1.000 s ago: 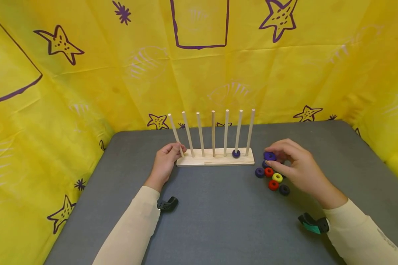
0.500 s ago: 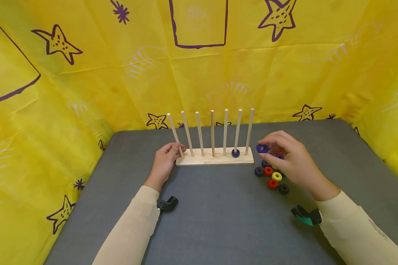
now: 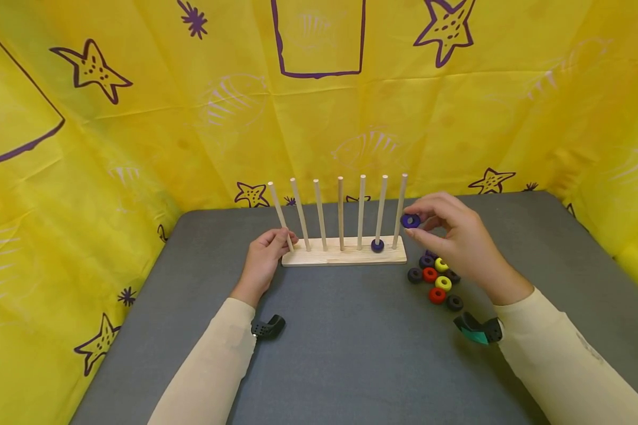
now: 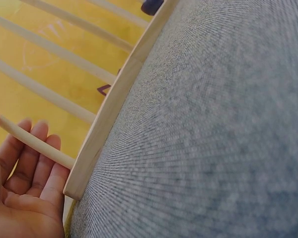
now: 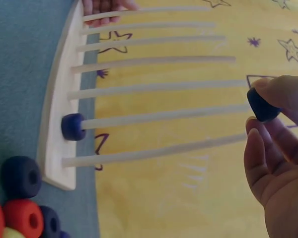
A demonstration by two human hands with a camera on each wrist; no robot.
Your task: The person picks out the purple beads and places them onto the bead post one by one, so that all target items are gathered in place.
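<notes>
Grey tabletop, toward far edge: right hand, pinching blue ring, has neared rack, ring unthreaded; left hand pinches leftmost peg.

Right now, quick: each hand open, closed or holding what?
Left hand: closed, holding the leftmost peg near its base.
Right hand: closed, pinching a blue ring between thumb and fingers.

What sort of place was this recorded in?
Probably a makeshift indoor recording booth: yellow starfish-print cloth hangs behind and on both sides of a grey tabletop, which bears a wooden peg rack.
</notes>
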